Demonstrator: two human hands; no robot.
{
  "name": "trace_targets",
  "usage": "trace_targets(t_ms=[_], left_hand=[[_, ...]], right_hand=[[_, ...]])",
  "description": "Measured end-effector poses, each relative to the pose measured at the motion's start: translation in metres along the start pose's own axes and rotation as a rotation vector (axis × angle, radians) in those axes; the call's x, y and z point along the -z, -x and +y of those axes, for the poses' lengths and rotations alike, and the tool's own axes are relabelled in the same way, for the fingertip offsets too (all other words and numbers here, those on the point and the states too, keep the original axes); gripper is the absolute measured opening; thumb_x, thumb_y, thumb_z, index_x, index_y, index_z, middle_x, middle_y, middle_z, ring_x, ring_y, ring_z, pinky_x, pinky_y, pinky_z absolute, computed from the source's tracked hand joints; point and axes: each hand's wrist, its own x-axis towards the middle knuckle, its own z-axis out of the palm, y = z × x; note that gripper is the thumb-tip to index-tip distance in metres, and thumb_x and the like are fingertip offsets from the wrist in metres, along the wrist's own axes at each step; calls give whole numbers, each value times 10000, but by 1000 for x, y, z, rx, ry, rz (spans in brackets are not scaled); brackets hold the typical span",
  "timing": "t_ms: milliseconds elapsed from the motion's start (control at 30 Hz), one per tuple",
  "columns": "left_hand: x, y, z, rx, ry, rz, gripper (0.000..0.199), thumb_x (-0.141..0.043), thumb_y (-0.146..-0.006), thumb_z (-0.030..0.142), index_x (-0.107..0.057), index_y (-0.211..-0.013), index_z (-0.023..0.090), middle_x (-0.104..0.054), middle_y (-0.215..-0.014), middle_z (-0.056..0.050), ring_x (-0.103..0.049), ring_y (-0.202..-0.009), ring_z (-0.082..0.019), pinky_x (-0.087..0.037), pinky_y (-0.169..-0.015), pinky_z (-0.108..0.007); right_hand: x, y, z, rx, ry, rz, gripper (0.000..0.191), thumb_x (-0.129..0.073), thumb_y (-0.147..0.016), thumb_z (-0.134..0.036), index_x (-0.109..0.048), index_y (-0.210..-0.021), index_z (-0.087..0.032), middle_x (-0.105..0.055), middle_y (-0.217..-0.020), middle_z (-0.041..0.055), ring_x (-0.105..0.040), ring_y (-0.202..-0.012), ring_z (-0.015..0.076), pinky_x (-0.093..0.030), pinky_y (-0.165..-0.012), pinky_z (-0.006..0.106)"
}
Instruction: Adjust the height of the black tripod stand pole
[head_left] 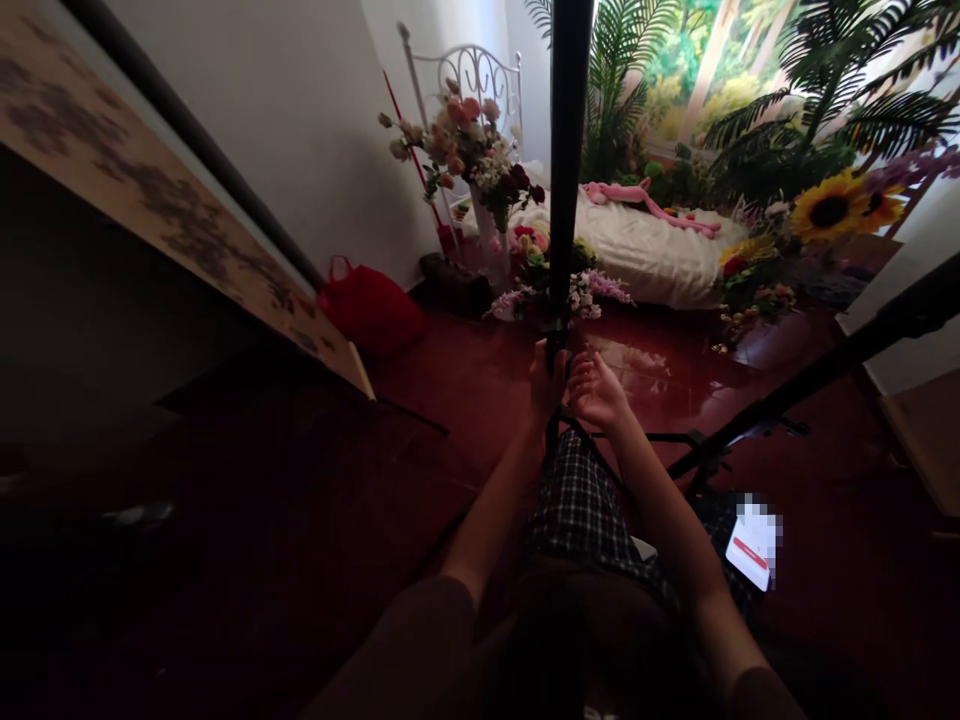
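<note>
Directly in front of me stands a black stand pole, upright, with thin leg struts low down around my knees. My left hand is closed around the lower part of this pole. Beside it, on the pole's right side, my right hand has its fingers curled in. Whatever lies inside those right fingers, perhaps a part on the pole, is hidden. My legs are in dark checked cloth, and a lit phone rests on the right thigh, its screen partly blurred out.
A second black pole slants across the right. Behind the stand are a white bed, a flower vase, sunflowers and palm leaves. A red bag sits by a leaning painted panel. The floor is dark red.
</note>
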Motion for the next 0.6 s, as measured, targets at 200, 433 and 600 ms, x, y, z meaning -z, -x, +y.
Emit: trace_targets(t_ms=[200, 433, 600], left_hand=[[-1, -4, 3, -54, -36, 38, 556, -385, -866, 728, -524, -995, 206, -609, -777, -31, -562, -662, -138, -445, -617, -267], [-1, -4, 4, -25, -19, 31, 545, -420, -867, 706, -546, -1010, 195, -590, -749, -27, -536, -634, -131, -426, -603, -263], [1, -2, 8, -25, -24, 32, 559, -413, -863, 714, -545, -1009, 191, -582, -731, -26, -533, -628, -136, -428, -601, -267]], right_hand=[[-8, -7, -6, -54, -103, 43, 461, -294, -1039, -364, -400, -617, -209, -449, -444, -75, -423, -386, 61, -373, -405, 124], [-9, -10, -5, 150, 231, 201, 406, -325, -977, -180, -409, -581, -215, -405, -455, -66, -353, -390, 69, -349, -418, 141], [0, -15, -10, 204, 505, 146, 321, -428, -894, -191, -445, -574, -213, -420, -462, -58, -329, -434, 79, -362, -460, 159]])
